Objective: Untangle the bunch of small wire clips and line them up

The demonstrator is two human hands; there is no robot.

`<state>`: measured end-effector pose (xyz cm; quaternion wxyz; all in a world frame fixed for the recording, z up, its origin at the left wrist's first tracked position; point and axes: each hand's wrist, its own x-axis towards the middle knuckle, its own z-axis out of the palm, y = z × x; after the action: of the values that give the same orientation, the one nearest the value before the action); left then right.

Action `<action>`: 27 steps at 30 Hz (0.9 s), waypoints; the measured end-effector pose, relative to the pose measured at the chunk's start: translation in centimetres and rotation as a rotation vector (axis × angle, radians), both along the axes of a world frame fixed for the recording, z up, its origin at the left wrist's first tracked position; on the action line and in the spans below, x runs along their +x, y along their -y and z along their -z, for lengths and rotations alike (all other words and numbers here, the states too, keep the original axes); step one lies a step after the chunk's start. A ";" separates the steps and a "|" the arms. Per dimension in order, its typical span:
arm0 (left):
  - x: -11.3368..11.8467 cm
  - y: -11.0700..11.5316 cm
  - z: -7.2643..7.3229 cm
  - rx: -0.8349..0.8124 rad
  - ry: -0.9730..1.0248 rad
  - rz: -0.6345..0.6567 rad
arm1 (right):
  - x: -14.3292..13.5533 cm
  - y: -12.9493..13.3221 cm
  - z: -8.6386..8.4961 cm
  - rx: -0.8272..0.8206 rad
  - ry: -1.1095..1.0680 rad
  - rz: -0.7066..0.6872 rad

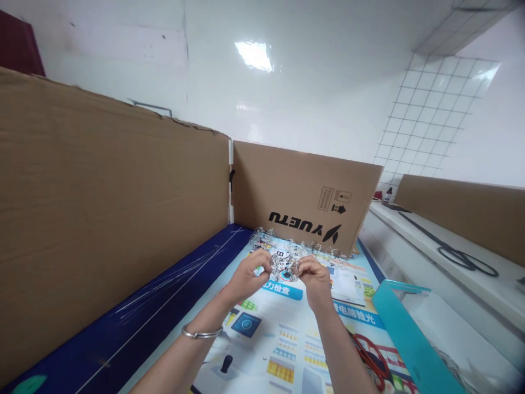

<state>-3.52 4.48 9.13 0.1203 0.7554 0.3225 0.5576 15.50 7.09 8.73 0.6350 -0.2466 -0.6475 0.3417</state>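
Between my two hands hangs a small bundle of clear, glassy pieces (285,269), raised over the printed table cover (262,350). My left hand (251,273), with a silver bangle on its wrist, pinches the bundle's left end between thumb and fingers. At the right end, the fingers of my right hand (315,278) are closed on the same bundle. Beyond my hands, more clear pieces (324,253) lie in a row along the foot of the cardboard panel (303,191). How the held pieces are joined is too small to tell.
A tall cardboard wall (115,202) runs along the left. Red-handled scissors (371,355) lie beside my right forearm. A teal open box (414,339) stands at the right, below a white ledge (451,241) with a black cable (463,257).
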 end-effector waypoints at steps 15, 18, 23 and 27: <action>-0.3 -0.3 0.1 -0.002 0.019 0.032 | 0.4 0.0 -0.1 -0.005 0.058 -0.055; -0.3 -0.4 0.2 -0.002 0.023 0.038 | 0.4 -0.1 -0.1 -0.005 0.065 -0.053; 1.2 -0.1 0.7 -0.004 0.025 0.024 | -0.4 0.1 0.3 -0.005 0.084 -0.039; 1.9 0.1 1.1 -0.001 0.023 0.016 | -0.4 0.0 0.5 -0.002 0.091 -0.032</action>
<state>-1.58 4.39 8.05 0.1289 0.7513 0.3152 0.5652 15.14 7.08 8.20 0.5990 -0.2520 -0.6793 0.3410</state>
